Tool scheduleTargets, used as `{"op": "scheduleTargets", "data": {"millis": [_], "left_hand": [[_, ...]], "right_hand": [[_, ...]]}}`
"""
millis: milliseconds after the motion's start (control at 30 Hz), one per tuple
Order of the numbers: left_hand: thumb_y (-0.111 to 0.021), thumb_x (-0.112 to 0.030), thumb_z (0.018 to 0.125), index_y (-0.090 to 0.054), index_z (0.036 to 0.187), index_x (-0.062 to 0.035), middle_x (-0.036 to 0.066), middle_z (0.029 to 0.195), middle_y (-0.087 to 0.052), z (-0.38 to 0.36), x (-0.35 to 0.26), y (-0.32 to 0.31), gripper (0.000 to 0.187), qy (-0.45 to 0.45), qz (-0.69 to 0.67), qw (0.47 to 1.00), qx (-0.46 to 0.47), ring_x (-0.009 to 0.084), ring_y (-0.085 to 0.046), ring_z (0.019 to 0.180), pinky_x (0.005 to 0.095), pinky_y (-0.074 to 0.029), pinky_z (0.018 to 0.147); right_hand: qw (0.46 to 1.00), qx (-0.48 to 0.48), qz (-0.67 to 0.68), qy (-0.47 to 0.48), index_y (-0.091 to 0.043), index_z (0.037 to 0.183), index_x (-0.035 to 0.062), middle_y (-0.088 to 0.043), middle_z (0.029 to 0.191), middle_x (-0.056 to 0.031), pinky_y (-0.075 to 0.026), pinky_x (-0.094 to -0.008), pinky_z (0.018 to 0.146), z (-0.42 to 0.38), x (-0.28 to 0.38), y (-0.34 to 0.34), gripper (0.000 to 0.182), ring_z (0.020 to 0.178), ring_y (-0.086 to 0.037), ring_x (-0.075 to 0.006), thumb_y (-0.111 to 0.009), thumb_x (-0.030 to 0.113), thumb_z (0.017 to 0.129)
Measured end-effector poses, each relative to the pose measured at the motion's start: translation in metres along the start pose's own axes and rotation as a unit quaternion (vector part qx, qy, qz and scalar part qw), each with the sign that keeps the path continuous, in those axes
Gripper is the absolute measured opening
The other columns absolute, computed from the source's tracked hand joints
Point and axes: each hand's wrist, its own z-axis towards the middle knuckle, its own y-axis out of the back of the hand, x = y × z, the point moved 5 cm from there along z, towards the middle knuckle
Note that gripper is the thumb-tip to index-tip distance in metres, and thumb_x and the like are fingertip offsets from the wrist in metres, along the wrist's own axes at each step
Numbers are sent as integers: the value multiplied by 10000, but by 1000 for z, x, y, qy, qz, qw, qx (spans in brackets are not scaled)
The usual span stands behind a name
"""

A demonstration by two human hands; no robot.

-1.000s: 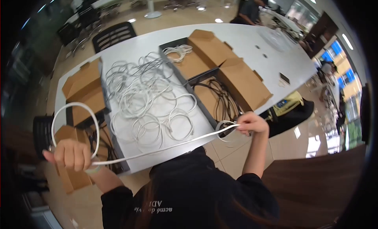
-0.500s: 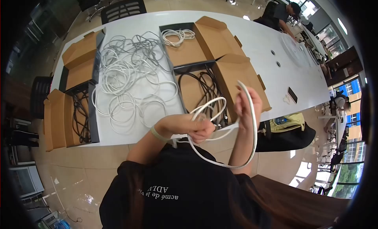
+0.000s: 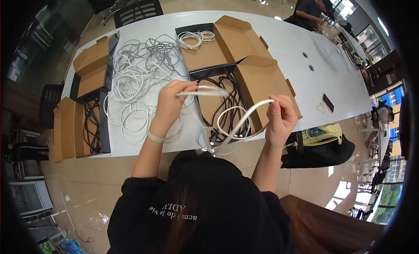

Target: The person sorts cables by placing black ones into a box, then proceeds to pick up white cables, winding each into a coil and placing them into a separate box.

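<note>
A white cable (image 3: 232, 131) hangs in loose loops between my two hands, partly smeared by motion. My left hand (image 3: 171, 100) pinches one part of it, above the edge of the cable pile. My right hand (image 3: 282, 119) grips another part between thumb and fingers, in front of the near right box's lid. Below the held cable, black cables (image 3: 225, 90) lie in that open cardboard box (image 3: 205, 109). To the left, a tangle of white cables (image 3: 131, 86) and grey cables (image 3: 161, 53) spreads over the white table (image 3: 279, 44).
Coiled white cable (image 3: 195, 40) lies in the far right box (image 3: 205, 59). Two open boxes stand at left, the nearer holding black cables (image 3: 91, 127). A phone (image 3: 327, 103) rests at right, near a black and yellow bag (image 3: 323, 147). Another person (image 3: 307, 13) works at the far end.
My hands have moved apart. The left went up and to the left, the right slightly down. The white cable between them has swung and shifted its loops.
</note>
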Motion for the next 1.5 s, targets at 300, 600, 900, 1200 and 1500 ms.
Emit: {"op": "scheduleTargets", "data": {"millis": [300,600,900,1200,1500], "left_hand": [[-565,-160,884,-607,991,-25,12,738,-539,10,0,4,177,18,-464,886,-8,29,-446,551,164,-363,488],[-398,-340,956,-516,906,-17,83,908,-494,-9,19,15,347,-157,-318,913,-202,124,-466,759,248,-387,673],[-410,-513,895,-363,716,-140,-41,587,-301,20,80,49,417,106,-707,672,-193,97,-300,549,244,-312,526],[-377,-496,928,-320,666,-135,-40,555,-268,41,128,77,450,108,-542,757,-348,63,-254,457,211,-207,391],[-503,-232,910,-230,574,-136,-18,501,-255,26,137,208,443,-17,-231,757,-611,91,-242,437,224,-211,412]], "right_hand": [[991,58,120,16,-627,920,-27,-530,845,-60,-318,-163,491,-4,6,-70,99,582,-436,-50,-563,-4,848],[966,18,171,-195,-546,951,30,-511,683,37,-235,-161,406,-53,-57,-180,128,473,-348,-3,-590,123,874],[951,81,54,-294,-566,866,43,-491,637,63,-242,-154,417,-78,-123,-192,113,483,-361,14,-618,143,856],[907,282,-99,-297,-508,1087,62,-581,724,-21,-394,-224,498,-110,-127,-209,222,577,-509,-69,-539,164,893],[829,427,31,-359,-520,1142,38,-597,755,-61,-473,-279,612,-150,-145,-215,254,634,-573,-115,-490,113,901]]}}
